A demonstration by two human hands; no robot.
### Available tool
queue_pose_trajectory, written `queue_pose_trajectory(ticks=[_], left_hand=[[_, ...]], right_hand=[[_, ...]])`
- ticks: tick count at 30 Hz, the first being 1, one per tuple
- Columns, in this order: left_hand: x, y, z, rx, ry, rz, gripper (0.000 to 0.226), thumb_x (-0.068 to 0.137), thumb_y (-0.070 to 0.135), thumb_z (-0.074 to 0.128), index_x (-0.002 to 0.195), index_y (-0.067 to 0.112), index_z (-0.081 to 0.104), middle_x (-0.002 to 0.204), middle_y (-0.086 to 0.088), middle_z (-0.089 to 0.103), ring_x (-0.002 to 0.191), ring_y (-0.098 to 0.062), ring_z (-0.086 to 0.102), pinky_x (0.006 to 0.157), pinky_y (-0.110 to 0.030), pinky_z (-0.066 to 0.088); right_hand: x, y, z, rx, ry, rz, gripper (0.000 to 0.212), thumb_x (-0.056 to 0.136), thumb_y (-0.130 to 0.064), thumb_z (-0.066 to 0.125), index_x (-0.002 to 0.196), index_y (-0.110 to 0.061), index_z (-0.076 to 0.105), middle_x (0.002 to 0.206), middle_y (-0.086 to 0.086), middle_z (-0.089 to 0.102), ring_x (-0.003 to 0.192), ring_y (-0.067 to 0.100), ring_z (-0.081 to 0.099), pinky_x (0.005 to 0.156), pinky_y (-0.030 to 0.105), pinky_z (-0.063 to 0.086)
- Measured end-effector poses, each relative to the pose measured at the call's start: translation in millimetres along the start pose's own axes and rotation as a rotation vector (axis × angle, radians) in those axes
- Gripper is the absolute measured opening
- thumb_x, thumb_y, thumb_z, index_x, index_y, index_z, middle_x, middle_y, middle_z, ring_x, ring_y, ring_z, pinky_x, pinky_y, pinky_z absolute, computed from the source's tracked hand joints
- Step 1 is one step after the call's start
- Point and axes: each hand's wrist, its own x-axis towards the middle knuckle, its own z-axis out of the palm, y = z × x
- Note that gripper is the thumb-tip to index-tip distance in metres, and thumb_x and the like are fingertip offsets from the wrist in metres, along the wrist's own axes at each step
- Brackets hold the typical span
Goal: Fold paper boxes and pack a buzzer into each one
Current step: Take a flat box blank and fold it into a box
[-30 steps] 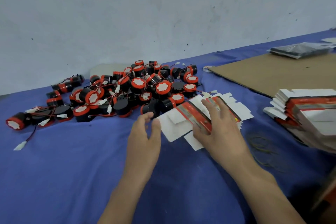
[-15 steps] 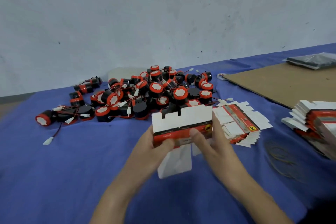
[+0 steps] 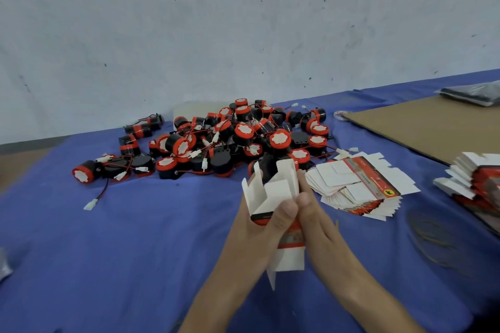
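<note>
now, left hand (image 3: 259, 224): fingers curled round half-opened paper box (image 3: 273, 192), thumb pressed on its front.
right hand (image 3: 316, 222): gripping the box's right side, thumb beside left thumb.
box place: held up just in front of buzzer pile (image 3: 238, 138).

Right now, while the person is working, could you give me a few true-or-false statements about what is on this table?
1. The left hand and the right hand both grip one partly folded paper box. True.
2. The buzzers stand in neat rows. False: they lie in a loose pile behind the box.
3. A stack of flat boxes lies to the right of the hands. True.
4. The cloth is green. False: it is blue.
5. The cardboard sheet lies at the far left. False: it lies at the far right.
</note>
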Motion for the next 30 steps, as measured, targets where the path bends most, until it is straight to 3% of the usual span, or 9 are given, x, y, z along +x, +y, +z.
queue_pose_trajectory(ticks=[2,5,7,11,14,19,23,26,30], left_hand=[[-5,-1,0,-0.051,0.002,-0.048,0.063,0.100,0.040,0.048,0.149,0.001,0.037,0.146,-0.031,0.045,0.133,-0.040,0.048,0.101,-0.034,0.046],[5,-15,-12,-0.004,0.111,-0.049,0.088,0.074,0.079,0.052,0.145,0.026,0.047,0.125,-0.003,0.069,0.105,-0.013,0.071,0.074,-0.019,0.057],[6,-20,-18,-0.046,0.178,-0.057,0.092,0.070,0.084,0.046,0.148,0.034,0.041,0.124,0.005,0.069,0.104,-0.008,0.070,0.074,-0.021,0.058],[5,-23,-15,-0.043,0.218,-0.030,0.078,0.072,0.085,0.039,0.141,0.049,0.039,0.118,0.015,0.069,0.103,-0.007,0.070,0.073,-0.019,0.058],[8,-25,-13,0.041,0.336,-0.053,0.064,0.079,0.084,0.035,0.127,0.041,0.042,0.109,0.012,0.067,0.093,0.000,0.069,0.066,-0.014,0.054],[9,-30,2,0.214,0.530,0.027,0.029,0.087,0.069,0.040,0.095,0.041,0.042,0.092,0.007,0.059,0.084,-0.002,0.059,0.068,-0.009,0.047],[7,-28,17,0.094,0.365,-0.037,0.032,0.084,0.068,0.045,0.105,0.044,0.047,0.107,0.029,0.061,0.103,0.004,0.062,0.078,-0.010,0.048],[12,-26,11,-0.022,0.344,-0.068,0.054,0.075,0.069,0.055,0.120,0.041,0.043,0.110,0.041,0.058,0.105,0.016,0.057,0.076,-0.001,0.044],[15,-23,-1,-0.004,0.296,-0.100,0.069,0.062,0.067,0.068,0.122,0.043,0.044,0.109,0.036,0.061,0.099,0.015,0.060,0.072,-0.002,0.046]], right_hand=[[-4,-7,9,-0.022,-0.014,-0.070,0.048,0.103,-0.045,0.010,0.151,-0.049,0.015,0.146,-0.049,0.009,0.143,-0.014,0.020,0.113,0.004,0.004],[-8,-19,-10,0.030,-0.023,-0.080,0.055,0.092,-0.046,0.042,0.145,-0.040,0.031,0.121,-0.057,0.045,0.113,-0.031,0.043,0.083,-0.011,0.029],[-14,-23,-19,0.053,-0.056,-0.114,0.059,0.092,-0.050,0.053,0.147,-0.038,0.034,0.125,-0.046,0.053,0.116,-0.022,0.050,0.085,-0.005,0.037],[-12,-20,-17,0.013,-0.071,-0.105,0.070,0.085,-0.061,0.062,0.148,-0.043,0.035,0.132,-0.031,0.057,0.122,-0.005,0.056,0.093,0.014,0.049],[-8,-18,-25,-0.128,0.156,-0.142,0.089,0.069,-0.070,0.065,0.149,-0.046,0.035,0.132,-0.030,0.056,0.126,-0.001,0.053,0.102,0.023,0.049],[2,-15,-32,-0.340,0.490,-0.187,0.108,0.064,-0.089,0.055,0.155,-0.039,0.023,0.128,-0.051,0.030,0.136,-0.003,0.041,0.103,0.021,0.040],[2,-11,-29,-0.324,0.450,-0.287,0.081,0.084,-0.068,0.060,0.153,-0.036,0.031,0.129,-0.051,0.035,0.128,-0.018,0.039,0.089,-0.001,0.036],[1,-10,-32,-0.234,0.332,-0.355,0.041,0.101,-0.039,0.047,0.142,-0.036,0.050,0.136,-0.018,0.055,0.128,0.004,0.051,0.093,0.009,0.042],[2,-17,-40,-0.187,0.318,-0.393,0.026,0.098,-0.023,0.058,0.109,-0.043,0.069,0.110,-0.008,0.064,0.101,0.011,0.062,0.079,0.013,0.048]])
